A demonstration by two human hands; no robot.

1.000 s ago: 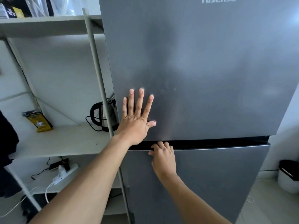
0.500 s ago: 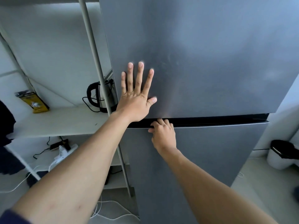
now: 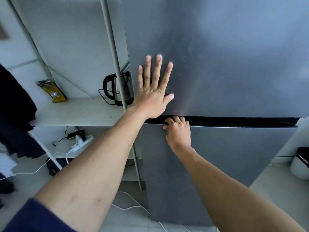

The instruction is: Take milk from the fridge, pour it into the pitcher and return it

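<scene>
Against the fridge (image 3: 234, 72), left hand (image 3: 151, 99) fingers splay flat; right hand (image 3: 178, 133) fingers hook its door gap.

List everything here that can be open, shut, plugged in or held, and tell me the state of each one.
Upper fridge door: shut, left hand flat against it.
Lower fridge door: shut, right hand hooked into the gap above it.
Kettle: upright on the shelf, lid down.
Power strip: plug inserted.
Bin: lid closed.
</scene>
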